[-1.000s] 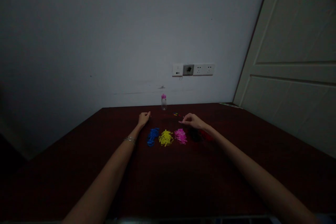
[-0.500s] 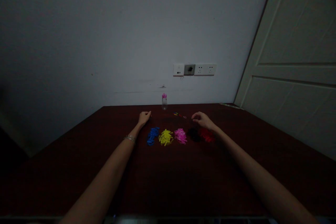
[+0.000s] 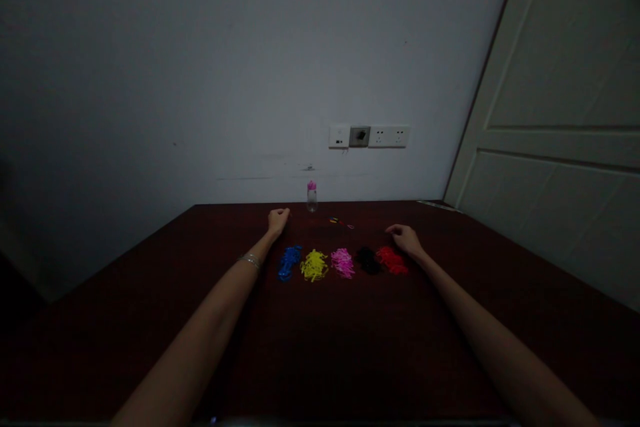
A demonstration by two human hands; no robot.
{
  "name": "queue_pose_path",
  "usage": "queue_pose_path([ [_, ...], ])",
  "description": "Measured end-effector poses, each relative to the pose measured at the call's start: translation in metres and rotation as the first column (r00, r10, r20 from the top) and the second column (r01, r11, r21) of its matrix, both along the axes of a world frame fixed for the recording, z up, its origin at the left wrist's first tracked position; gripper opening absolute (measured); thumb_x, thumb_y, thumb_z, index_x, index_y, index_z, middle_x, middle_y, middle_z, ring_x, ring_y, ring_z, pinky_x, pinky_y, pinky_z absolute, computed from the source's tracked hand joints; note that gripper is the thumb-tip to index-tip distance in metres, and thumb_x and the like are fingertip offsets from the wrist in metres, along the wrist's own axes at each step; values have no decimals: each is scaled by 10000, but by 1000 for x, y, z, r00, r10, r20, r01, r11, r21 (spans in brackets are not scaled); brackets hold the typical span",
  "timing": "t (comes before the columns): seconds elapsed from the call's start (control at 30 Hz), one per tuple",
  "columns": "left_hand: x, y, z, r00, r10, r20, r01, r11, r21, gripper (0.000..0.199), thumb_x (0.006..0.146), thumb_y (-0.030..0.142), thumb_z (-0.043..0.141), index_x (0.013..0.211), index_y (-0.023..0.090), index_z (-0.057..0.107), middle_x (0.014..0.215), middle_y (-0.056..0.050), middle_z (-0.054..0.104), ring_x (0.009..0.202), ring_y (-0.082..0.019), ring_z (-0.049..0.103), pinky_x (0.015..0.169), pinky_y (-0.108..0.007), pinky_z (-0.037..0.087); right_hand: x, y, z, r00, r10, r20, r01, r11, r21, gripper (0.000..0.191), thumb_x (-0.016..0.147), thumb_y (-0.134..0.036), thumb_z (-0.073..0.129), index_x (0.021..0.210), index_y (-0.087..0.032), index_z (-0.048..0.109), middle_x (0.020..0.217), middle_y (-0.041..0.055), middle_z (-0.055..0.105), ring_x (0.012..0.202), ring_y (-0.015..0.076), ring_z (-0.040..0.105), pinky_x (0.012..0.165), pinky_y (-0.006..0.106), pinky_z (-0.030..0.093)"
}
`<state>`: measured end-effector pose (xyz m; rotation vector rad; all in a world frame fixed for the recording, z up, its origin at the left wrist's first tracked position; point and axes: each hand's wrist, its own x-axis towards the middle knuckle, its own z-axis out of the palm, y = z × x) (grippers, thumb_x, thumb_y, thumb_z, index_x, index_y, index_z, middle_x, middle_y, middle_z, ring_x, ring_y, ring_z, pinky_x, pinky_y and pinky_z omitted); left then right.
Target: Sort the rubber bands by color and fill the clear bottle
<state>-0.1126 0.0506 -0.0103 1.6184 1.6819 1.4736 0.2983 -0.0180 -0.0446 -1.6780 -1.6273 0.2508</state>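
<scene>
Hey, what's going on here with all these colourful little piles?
A person is sitting with loose bands sorted by colour: blue pile, yellow pile, pink pile, black pile, red pile. The right hand, near the red pile, shows nothing in its grip; the curled left hand might. Beyond the piles lie a few multicoloured bands, and a pink-capped bottle stands upright.

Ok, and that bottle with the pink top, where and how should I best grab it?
Probably around the clear body of the bottle, just below its pink top, coming from the near side: it stands upright, with the wall behind it.
</scene>
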Motion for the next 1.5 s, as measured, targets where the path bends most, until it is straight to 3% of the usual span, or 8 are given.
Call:
queue_pose_path([
  [0.07, 23, -2, 8, 1000, -26, 4, 26, 1000, 2, 289, 705, 314, 465, 654, 112, 665, 543, -24, 588, 555, -123, 536, 528, -204, 375, 0, -1, 0, 1000, -9, 19, 10, 1000, -12, 363, 628, -68, 403, 841, -155, 684, 775, 45, 680, 678, 144, 609, 647, 219, 447],
  [0.17, 65, -6, 18, 973, -212, -97, 208, 977, -46, 224, 676, 258, 530, 723, 99, 680, 663, -43, 643, 612, -119, 557, 577, -205, 407, 1, -1, -1, 999, -7, 49, 8, 1000, -7, 345, 639, -87, 419, 840, -166, 688, 812, 49, 685, 715, 159, 616, 652, 228, 448],
  [0.27, 107, -12, 25, 852, -493, -175, 459, 865, -204, 259, 704, 243, 534, 868, 103, 678, 763, -58, 666, 607, -114, 562, 575, -216, 434, 2, -1, -3, 999, -11, 49, 12, 1000, -14, 328, 644, -91, 430, 823, -179, 690, 829, 46, 689, 752, 167, 622, 676, 233, 451],
  [0.37, 141, -19, 30, 730, -594, -337, 527, 804, -275, 270, 698, 189, 564, 934, 104, 665, 860, -77, 670, 706, -130, 592, 645, -218, 459, 1, -2, -3, 999, -3, 43, 4, 1000, -19, 333, 643, -84, 425, 815, -183, 693, 838, 44, 691, 779, 169, 625, 702, 235, 454],
  [0.53, 171, -25, 30, 411, -388, -825, 408, 888, -214, 223, 735, 153, 535, 909, 119, 672, 997, -140, 632, 925, -218, 584, 792, -295, 462, -1, -4, 1, 997, 20, 77, -20, 1000, -6, 332, 640, -73, 425, 790, -183, 701, 850, 48, 692, 824, 176, 625, 760, 247, 449],
  [0.7, 185, -23, 29, 176, -262, -949, 395, 902, -176, 252, 779, 203, 508, 953, 86, 647, 1047, -189, 596, 1006, -266, 555, 835, -351, 460, -3, -5, 3, 996, 27, 88, -26, 1000, -10, 335, 649, -74, 416, 789, -178, 702, 872, 49, 692, 852, 175, 623, 799, 258, 443],
  [0.9, 189, -20, 27, 181, -325, -928, 337, 907, -252, 257, 788, 210, 505, 963, 78, 639, 1037, -190, 611, 955, -259, 591, 808, -335, 472, -5, -6, 4, 996, 25, 90, -24, 1000, -8, 338, 648, -65, 412, 781, -183, 698, 866, 40, 693, 857, 166, 621, 815, 253, 438],
  [1.5, 178, -28, 15, 300, -252, -920, 394, 911, -121, 253, 824, 191, 421, 910, 115, 647, 1000, -144, 596, 925, -213, 580, 769, -288, 461, -4, -5, 3, 997, 41, 63, -41, 999, -2, 320, 648, -73, 418, 765, -180, 696, 852, 44, 692, 844, 172, 623, 798, 260, 444],
])
